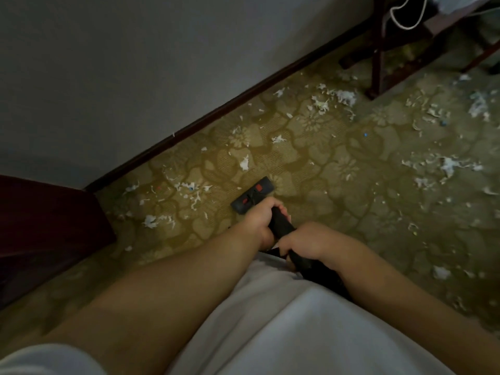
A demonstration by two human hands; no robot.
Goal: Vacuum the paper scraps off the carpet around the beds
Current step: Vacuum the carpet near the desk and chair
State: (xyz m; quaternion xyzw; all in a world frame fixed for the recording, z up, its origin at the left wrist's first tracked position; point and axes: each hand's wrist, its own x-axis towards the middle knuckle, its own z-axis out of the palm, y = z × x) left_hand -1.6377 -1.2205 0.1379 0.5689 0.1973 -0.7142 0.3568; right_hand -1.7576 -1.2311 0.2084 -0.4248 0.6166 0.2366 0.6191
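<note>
floral woven carpet, shredded paper scraps; left hand and right hand grip black vacuum tube.

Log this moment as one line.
left hand and right hand grip vacuum wand | floor head on carpet | paper scraps lie on both sides

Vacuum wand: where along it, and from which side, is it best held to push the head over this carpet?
Grip the tube behind the floor head, from above, hands staggered as the left hand and right hand hold it. It slopes down and away toward the head, so two spaced grips probably steer it best.
</note>
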